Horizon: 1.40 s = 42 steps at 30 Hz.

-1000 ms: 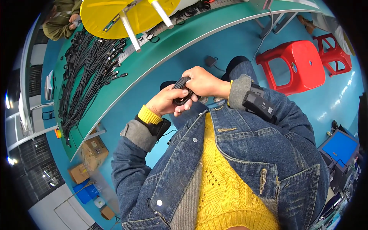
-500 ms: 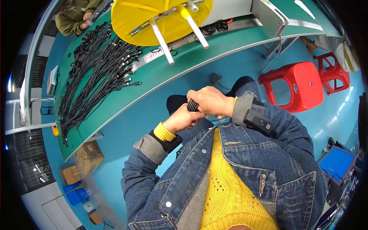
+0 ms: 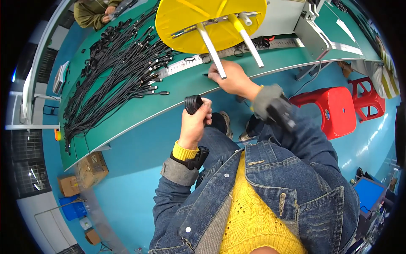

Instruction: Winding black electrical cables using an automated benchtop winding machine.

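Note:
My left hand (image 3: 195,120) is closed around a coiled black cable bundle (image 3: 193,103), held up in front of the green workbench (image 3: 127,116). My right hand (image 3: 230,78) reaches onto the bench edge, fingers down at a small black piece (image 3: 205,75) just below a long steel ruler (image 3: 186,64). Whether the fingers pinch that piece is hidden. A large spread of black cables (image 3: 114,72) lies on the bench to the left. A yellow upturned stool (image 3: 211,19) with white legs stands above my right hand.
Two red plastic stools (image 3: 334,110) stand on the blue floor at right. Cardboard boxes (image 3: 91,169) sit under the bench at left. Another person in an olive sleeve (image 3: 91,12) works at the far left end. A grey metal frame (image 3: 315,34) stands on the bench at right.
My hands were together on the cable bundle; now the right hand has left it and reached out onto the bench, while the left keeps the bundle.

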Each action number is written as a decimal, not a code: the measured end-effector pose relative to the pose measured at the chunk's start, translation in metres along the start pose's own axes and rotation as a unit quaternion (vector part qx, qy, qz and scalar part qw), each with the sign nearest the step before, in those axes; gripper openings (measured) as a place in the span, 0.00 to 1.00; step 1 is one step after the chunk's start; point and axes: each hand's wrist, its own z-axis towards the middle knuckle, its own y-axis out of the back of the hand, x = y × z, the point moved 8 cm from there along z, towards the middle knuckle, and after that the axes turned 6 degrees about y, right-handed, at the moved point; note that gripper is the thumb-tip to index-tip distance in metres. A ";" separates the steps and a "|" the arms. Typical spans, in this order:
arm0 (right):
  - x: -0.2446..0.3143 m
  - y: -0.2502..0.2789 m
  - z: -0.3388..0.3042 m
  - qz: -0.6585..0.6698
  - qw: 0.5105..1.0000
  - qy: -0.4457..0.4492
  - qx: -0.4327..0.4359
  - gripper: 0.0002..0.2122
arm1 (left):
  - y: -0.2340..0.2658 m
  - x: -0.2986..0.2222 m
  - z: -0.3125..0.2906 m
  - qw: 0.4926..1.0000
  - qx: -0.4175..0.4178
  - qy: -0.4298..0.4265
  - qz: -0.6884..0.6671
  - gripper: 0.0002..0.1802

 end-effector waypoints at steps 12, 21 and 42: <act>0.048 -0.006 -0.085 0.494 0.859 -0.020 0.133 0.09 | -0.007 0.001 0.016 0.996 0.057 -0.001 -0.069 0.06; 0.001 0.015 -0.110 0.490 0.835 -0.216 0.126 0.10 | -0.047 0.023 -0.005 0.963 0.201 0.154 0.092 0.08; -0.021 0.000 -0.105 0.609 0.743 -0.278 0.027 0.07 | -0.066 0.027 -0.023 0.854 0.286 0.308 -0.308 0.33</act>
